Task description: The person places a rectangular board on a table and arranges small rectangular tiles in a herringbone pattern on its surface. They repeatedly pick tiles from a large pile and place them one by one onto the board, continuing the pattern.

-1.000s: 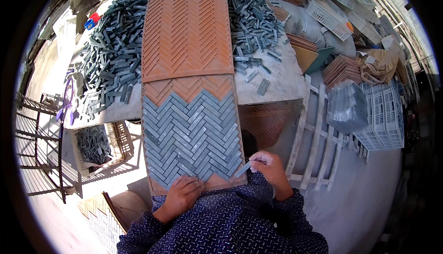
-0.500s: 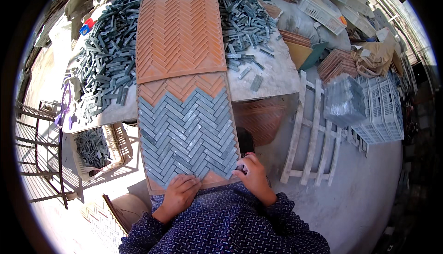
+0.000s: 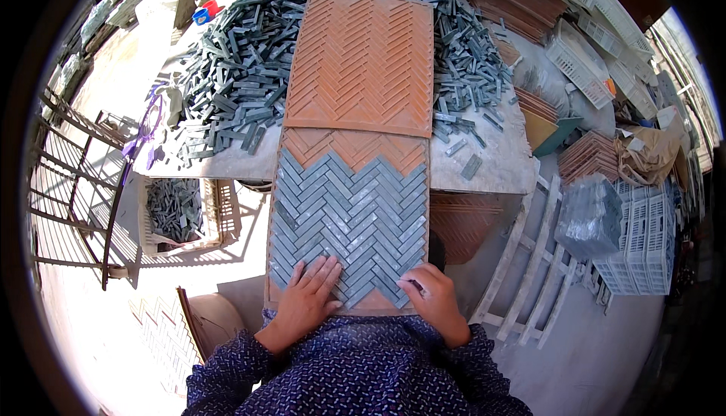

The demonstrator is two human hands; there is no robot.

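Observation:
In front of me lies an orange herringbone tray point(image 3: 302, 144), its lower part filled with narrow grey-green tile strips point(image 3: 348, 223) set in a zigzag. My left hand point(image 3: 308, 291) rests on the lower left of the strips, fingers stretched out and fairly flat. At the lower right corner my right hand point(image 3: 434, 299) is closed, fingers curled with thumb against forefinger. Something dark shows at the fingertips, but I cannot make out what it is. A second orange tray point(image 3: 361, 64), with bare grooves, overlaps the far end of the first.
Loose tile strips point(image 3: 234, 60) heap on the white worktable point(image 3: 499, 166). A crate of strips point(image 3: 214, 215) stands on the floor at left, near a metal rack point(image 3: 72, 227). To the right are a wooden pallet point(image 3: 522, 265), wrapped tiles point(image 3: 588, 215) and plastic crates point(image 3: 635, 242).
The view has shifted, so the trays and table appear farther right. My left hand has opened out from bent fingers to lie flatter on the strips. My right hand stays at the lower right corner.

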